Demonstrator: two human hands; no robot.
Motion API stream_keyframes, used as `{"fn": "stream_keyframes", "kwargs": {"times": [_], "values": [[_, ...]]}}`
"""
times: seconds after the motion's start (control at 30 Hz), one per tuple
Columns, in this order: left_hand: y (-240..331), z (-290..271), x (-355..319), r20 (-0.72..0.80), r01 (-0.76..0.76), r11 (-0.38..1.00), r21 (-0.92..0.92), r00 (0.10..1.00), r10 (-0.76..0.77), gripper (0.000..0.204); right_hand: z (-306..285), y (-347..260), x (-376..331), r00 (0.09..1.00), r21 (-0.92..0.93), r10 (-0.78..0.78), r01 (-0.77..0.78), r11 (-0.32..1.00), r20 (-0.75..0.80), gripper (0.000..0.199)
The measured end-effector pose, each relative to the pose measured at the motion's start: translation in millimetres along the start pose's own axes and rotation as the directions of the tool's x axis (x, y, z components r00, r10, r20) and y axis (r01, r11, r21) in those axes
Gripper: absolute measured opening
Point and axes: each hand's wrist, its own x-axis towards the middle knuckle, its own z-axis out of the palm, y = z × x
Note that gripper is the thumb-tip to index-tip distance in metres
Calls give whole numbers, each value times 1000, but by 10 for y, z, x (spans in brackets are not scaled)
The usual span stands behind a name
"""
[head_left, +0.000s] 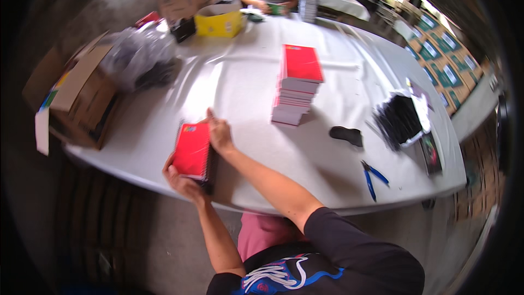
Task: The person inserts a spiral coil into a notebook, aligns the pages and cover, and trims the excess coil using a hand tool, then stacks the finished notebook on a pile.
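Note:
A red spiral-bound notebook [192, 150] lies near the table's front edge, left of my body, its wire coil along the right side. Something dark shows beneath it. My left hand [183, 182] grips its near left corner, the thumb by the edge. My right hand [220, 134] rests against the coil side near the far corner, one finger stretched forward and the others bent. Further off stands a tall, uneven stack of red-covered notebooks [302, 64], apart from both hands.
Blue-handled pliers [372, 178], a dark flat object [346, 135] and a bundle of black strips [398, 122] lie to the right. An open cardboard box [87, 101], clear plastic bags [139, 54] and a yellow bin [218, 22] stand left. Across the table [245, 87], another person handles something green.

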Motion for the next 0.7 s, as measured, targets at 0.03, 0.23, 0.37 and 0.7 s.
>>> {"fn": "stream_keyframes", "kwargs": {"times": [0.03, 0.23, 0.37, 0.7], "values": [[26, -30, 13, -5, -24, 998, 61, 1000, 24, 39, -2, -80, -40, 999, -23, -7, 8, 1000, 45, 62], [83, -262, 49, -20, -63, 996, 62, 998, 64, 49, -903, -1055, -162, 617, -654, -787, 586, 478, -22, 36], [512, -217, -98, -97, -278, 908, 312, 942, 322, 47, -2167, -1505, 262, 586, -879, -768, 187, 439, -259, 63], [944, 506, -617, 151, -447, 866, 225, 894, 422, 40, -2669, -1404, 547, 968, -770, -119, -96, 631, -219, 103]]}}
